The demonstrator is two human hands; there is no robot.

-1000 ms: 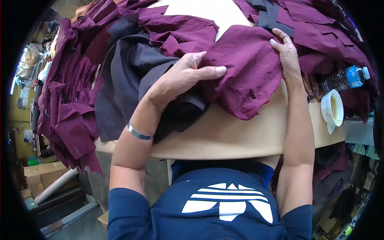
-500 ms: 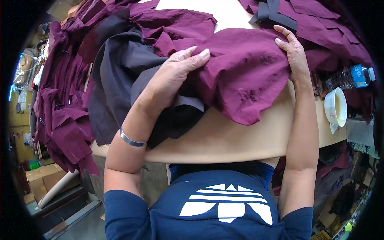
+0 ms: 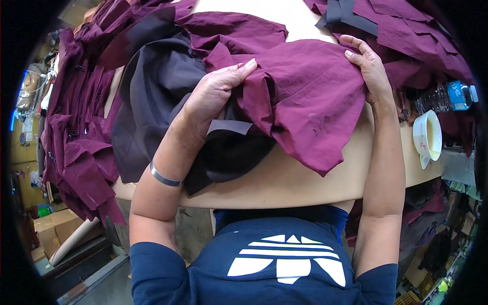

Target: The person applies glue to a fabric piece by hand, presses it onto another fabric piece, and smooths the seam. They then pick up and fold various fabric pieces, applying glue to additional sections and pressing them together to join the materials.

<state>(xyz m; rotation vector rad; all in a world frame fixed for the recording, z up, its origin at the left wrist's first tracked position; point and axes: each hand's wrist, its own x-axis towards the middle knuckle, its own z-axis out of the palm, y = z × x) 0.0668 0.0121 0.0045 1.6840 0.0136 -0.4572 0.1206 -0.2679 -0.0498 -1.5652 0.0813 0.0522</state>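
A large maroon fabric piece (image 3: 310, 96) lies spread over the tan table (image 3: 295, 183) in front of me. My left hand (image 3: 216, 91) pinches its left edge, fingers closed on a bunched fold. My right hand (image 3: 368, 63) grips its upper right corner. Under and beside my left hand sits a black fabric piece (image 3: 229, 147) with a grey-edged flap showing. A metal bangle (image 3: 162, 176) circles my left wrist.
Piles of maroon fabric (image 3: 81, 132) cover the table's left side, more maroon pieces (image 3: 406, 35) with black strips (image 3: 345, 12) lie at the back right. A dark grey cloth (image 3: 157, 86) lies left of my hand. A water bottle (image 3: 447, 96) and a white cup (image 3: 427, 137) stand at the right.
My left hand has drawn back to the left along the maroon piece, bunching its edge. The piece now hangs lower toward me, and more of the black fabric shows. My right hand has barely moved.
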